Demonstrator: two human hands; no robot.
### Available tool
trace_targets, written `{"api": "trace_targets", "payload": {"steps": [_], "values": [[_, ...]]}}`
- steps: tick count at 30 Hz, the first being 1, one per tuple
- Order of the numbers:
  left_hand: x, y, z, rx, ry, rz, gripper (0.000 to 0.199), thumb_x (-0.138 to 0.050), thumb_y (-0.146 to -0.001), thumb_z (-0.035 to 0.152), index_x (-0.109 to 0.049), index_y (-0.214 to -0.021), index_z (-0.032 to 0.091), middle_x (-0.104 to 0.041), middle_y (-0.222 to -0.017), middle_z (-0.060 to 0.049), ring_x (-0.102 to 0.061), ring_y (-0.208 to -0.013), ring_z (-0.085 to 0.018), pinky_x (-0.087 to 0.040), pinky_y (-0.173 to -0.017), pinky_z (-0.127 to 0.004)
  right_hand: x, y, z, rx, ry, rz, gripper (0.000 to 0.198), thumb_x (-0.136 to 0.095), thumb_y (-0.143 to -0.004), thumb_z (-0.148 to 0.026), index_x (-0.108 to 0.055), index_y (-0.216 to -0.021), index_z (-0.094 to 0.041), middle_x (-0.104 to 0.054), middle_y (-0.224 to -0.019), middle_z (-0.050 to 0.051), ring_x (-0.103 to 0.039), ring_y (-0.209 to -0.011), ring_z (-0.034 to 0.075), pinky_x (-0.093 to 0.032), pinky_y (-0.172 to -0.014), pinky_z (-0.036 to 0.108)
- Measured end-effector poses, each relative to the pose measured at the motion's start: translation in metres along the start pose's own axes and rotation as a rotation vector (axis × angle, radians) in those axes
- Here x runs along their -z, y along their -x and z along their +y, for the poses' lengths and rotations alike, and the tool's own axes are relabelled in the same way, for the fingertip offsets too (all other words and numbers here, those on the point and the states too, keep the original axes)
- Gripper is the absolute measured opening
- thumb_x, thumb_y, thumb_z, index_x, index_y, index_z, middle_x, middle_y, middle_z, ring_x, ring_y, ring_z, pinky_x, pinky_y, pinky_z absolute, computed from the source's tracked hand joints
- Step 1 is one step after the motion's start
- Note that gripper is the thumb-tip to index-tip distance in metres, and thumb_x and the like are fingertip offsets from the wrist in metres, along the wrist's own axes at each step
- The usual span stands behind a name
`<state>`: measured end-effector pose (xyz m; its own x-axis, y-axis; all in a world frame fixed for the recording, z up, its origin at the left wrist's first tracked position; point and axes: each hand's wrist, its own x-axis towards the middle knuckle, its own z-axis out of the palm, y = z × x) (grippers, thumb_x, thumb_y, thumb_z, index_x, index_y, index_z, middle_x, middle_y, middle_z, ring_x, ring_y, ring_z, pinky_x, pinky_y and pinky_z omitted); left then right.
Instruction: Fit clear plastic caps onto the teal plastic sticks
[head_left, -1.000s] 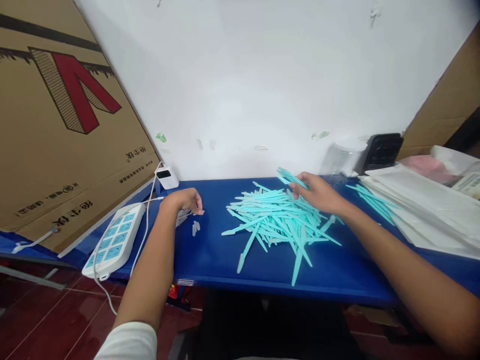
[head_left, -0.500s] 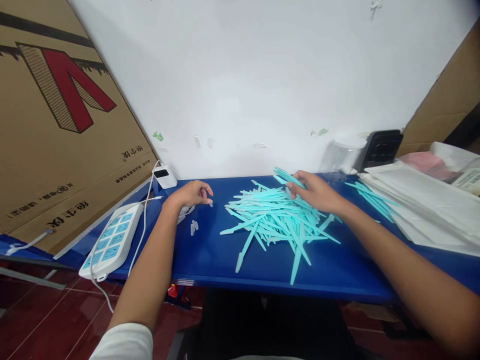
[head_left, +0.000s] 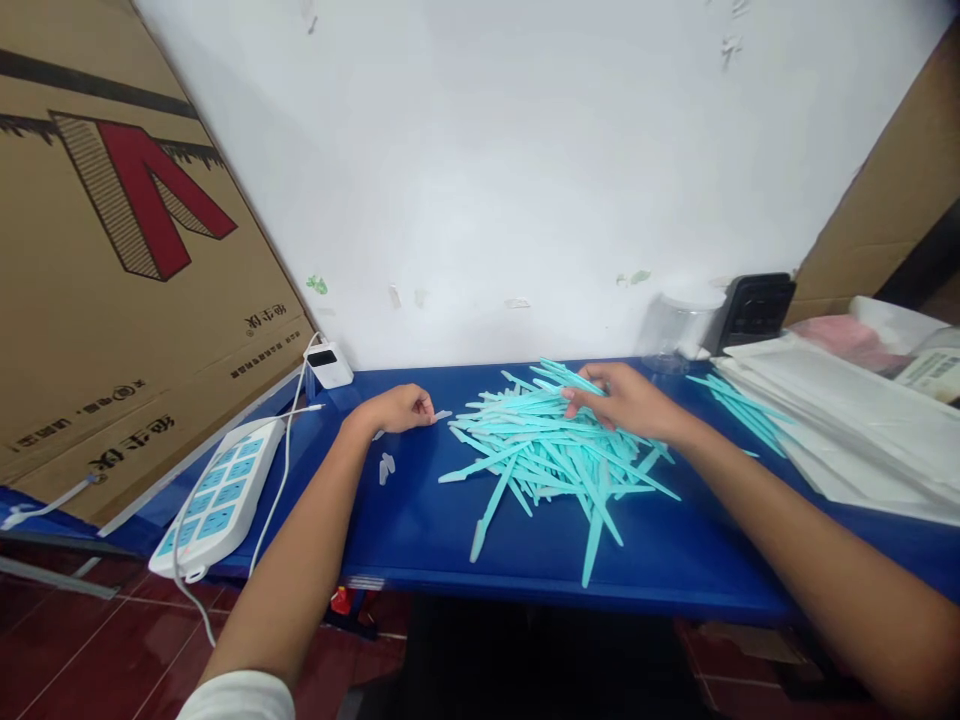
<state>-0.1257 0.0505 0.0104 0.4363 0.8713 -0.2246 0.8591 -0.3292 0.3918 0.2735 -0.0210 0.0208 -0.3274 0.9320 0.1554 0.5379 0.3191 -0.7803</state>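
Note:
My left hand [head_left: 409,408] is closed in a pinch on a small translucent blade cap [head_left: 444,414], which sticks out to the right of the fingertips. Below it, a couple of loose caps [head_left: 386,465] lie on the blue table; others are partly hidden by the hand. My right hand [head_left: 611,398] has its fingers closed around several turquoise eyebrow razors [head_left: 555,372], at the back of a large jumbled pile of razors [head_left: 540,440]. Several razors in the pile carry pale caps. How many the right hand holds cannot be made out.
A power strip [head_left: 217,495] with cables and a small white device [head_left: 330,365] are at left, beside a big cardboard box [head_left: 142,330]. On the right are a small bunch of razors [head_left: 742,408], white paper bags [head_left: 840,420], a clear jar [head_left: 679,330] and a black holder [head_left: 757,310].
My left hand has closed its pinch, with a cap now sticking out of the fingers. My right hand has lowered its razors closer to the pile. The view has shifted slightly.

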Motion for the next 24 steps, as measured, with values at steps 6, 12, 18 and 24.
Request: {"api": "trace_targets", "payload": {"steps": [6,12,18,24], "values": [[0.004,0.005,0.012,-0.068,0.070,0.089,0.038,-0.066,-0.083,0.051,-0.073,-0.095,0.015,-0.076,-0.093,-0.009,-0.068,-0.083,-0.023,-0.049,-0.072,-0.030,-0.002,0.000,0.000,0.082,-0.017,-0.019,0.043,-0.067,-0.091,-0.061,-0.066,-0.077,-0.020,-0.071,-0.066,0.000,-0.053,-0.043,0.012,-0.044,-0.059,0.032],[-0.006,0.010,0.055,-0.272,0.251,0.226,0.040,-0.062,-0.093,0.056,-0.068,-0.098,0.016,-0.070,-0.091,-0.006,-0.061,-0.080,-0.018,-0.047,-0.071,-0.028,-0.006,0.001,-0.002,0.100,-0.035,-0.002,0.043,-0.070,-0.090,-0.059,-0.071,-0.073,-0.019,-0.068,-0.064,0.000,-0.050,-0.042,0.010,-0.042,-0.053,0.029],[-0.030,0.014,0.098,-0.403,0.268,0.117,0.033,-0.062,-0.095,0.050,-0.069,-0.094,0.018,-0.069,-0.085,-0.005,-0.060,-0.075,-0.016,-0.047,-0.069,-0.027,-0.008,0.002,-0.005,0.111,-0.037,-0.031,0.044,-0.071,-0.087,-0.062,-0.074,-0.074,-0.020,-0.071,-0.077,0.002,-0.052,-0.043,0.011,-0.042,-0.048,0.029],[-0.037,0.013,0.105,-0.424,0.285,0.072,0.031,-0.065,-0.094,0.048,-0.071,-0.094,0.018,-0.072,-0.083,-0.005,-0.060,-0.072,-0.016,-0.046,-0.066,-0.026,-0.007,0.002,-0.004,0.120,-0.007,-0.086,0.048,-0.073,-0.083,-0.067,-0.072,-0.071,-0.021,-0.068,-0.070,0.001,-0.053,-0.046,0.013,-0.041,-0.045,0.028]]}}
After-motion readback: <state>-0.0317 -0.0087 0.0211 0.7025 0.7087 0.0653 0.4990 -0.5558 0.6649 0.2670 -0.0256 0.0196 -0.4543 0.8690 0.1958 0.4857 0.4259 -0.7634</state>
